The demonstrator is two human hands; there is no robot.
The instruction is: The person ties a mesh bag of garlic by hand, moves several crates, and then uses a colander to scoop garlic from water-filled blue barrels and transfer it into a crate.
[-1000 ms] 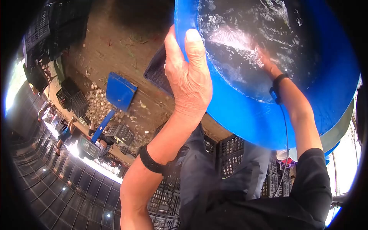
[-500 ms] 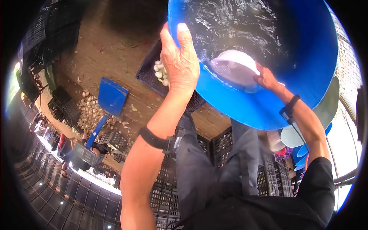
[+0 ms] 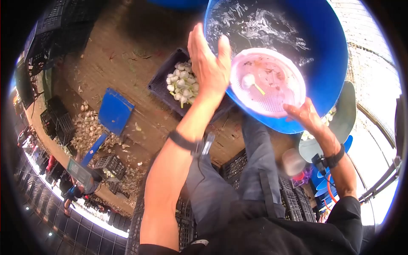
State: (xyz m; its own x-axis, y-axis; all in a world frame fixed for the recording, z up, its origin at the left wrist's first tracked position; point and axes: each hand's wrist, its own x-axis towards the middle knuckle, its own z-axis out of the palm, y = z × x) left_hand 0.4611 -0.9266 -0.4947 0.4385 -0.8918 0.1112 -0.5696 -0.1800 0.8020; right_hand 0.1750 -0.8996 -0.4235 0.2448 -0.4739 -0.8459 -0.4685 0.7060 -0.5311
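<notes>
My right hand (image 3: 307, 115) grips the near right rim of a round pink strainer (image 3: 289, 68), its fingers closed on the edge. Inside the strainer lie one white bulb (image 3: 248, 80) with a short green stem and some brown scraps. Behind and below it is a large blue tub (image 3: 327, 46) of rippling water (image 3: 272, 23). At the tub's left rim is my left hand (image 3: 209, 63), its fingers stretched out and the thumb apart. It holds nothing that I can see. Just left of that hand, a dark crate (image 3: 158, 87) contains many white bulbs (image 3: 182, 81) with trimmed green stems.
A blue shovel (image 3: 115, 111) lies left by a heap of bulbs (image 3: 87, 127) on the brown floor. Black crates (image 3: 233, 168) stand around my legs. Right of the tub are a grey-green basin (image 3: 346, 110) and a whitish container (image 3: 293, 161). People are far left.
The pink strainer has come up out of the water in my right hand, showing the bulb and scraps. My left hand's fingers have straightened at the rim. My view has shifted.
</notes>
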